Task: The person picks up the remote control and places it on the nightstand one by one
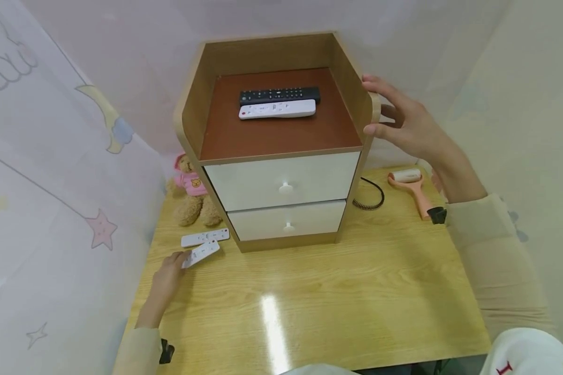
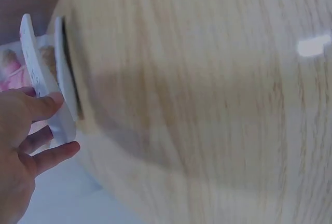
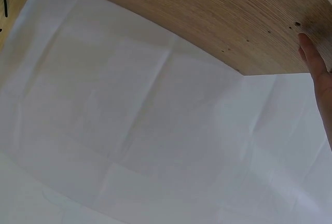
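In the head view, my left hand (image 1: 168, 276) pinches a white remote control (image 1: 203, 253) low over the table at the left, thumb on one face and fingers on the other in the left wrist view. Right beside it, a second white remote (image 1: 205, 237) lies near the cabinet's left foot. My right hand (image 1: 410, 122) holds the front corner of the small wooden cabinet's (image 1: 375, 109) right side panel, thumb at the front edge and index finger over the top. On the cabinet's brown top, a black remote (image 1: 279, 95) lies behind another white remote (image 1: 278, 109).
The cabinet has two white drawers (image 1: 281, 179), both pushed in. A teddy bear (image 1: 192, 187) in pink sits at its left. On the right lie a black coiled cord (image 1: 369, 205) and an orange lint roller (image 1: 415, 192). Printed wall sheets (image 1: 75, 182) border the table (image 1: 356, 297).
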Motion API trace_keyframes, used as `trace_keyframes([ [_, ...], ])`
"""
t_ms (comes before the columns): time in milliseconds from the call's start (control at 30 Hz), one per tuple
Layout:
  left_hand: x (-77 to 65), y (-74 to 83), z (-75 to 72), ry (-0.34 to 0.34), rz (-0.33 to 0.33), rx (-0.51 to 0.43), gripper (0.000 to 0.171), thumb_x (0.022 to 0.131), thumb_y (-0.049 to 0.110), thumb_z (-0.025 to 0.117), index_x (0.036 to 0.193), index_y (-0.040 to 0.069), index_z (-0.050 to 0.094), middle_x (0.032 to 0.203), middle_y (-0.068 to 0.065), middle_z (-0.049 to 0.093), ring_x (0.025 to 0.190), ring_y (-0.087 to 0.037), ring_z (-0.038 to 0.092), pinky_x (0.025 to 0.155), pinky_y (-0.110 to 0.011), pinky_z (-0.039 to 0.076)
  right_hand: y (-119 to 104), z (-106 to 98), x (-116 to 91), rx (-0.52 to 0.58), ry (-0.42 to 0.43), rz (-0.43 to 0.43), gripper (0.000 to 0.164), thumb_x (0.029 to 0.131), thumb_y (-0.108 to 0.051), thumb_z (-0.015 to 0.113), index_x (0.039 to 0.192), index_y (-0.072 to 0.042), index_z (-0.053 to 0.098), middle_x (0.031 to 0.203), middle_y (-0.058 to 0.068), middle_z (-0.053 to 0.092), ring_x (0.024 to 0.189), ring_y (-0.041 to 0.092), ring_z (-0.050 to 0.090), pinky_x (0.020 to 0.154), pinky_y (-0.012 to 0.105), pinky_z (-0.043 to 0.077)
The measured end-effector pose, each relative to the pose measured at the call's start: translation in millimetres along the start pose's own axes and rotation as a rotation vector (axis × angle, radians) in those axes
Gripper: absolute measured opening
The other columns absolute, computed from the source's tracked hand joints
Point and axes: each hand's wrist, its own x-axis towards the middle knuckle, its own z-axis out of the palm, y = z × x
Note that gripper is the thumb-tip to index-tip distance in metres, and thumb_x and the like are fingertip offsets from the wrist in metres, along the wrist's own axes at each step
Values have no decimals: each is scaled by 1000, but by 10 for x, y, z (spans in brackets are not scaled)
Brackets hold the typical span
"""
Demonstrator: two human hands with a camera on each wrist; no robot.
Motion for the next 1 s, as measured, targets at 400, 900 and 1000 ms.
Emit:
trace_keyframes([
  [400,0,214,-702,395,17,-8,56,75,-10,74,127,4,57,116,-21,59,102,-44,55,56,-64,47,230,-18,-3,27,9,22,76,83,15,64,149,-10,35,158,1,25,136,27,39,96,22,45],
  [900,215,810,-1574,689,152,-39,59,72,-14,76,126,3,59,115,-22,60,97,-42,56,53,-58,47,15,6,-2,15,-6,25,74,84,16,62,149,-8,35,158,2,24,138,25,36,99,24,43],
  [1000,274,892,-1691,765,172,-45,57,70,-14,77,122,1,62,114,-22,62,96,-42,58,66,-52,49,42,0,-3,16,-7,32,74,84,15,62,149,-9,34,158,2,24,138,25,36,99,23,43],
])
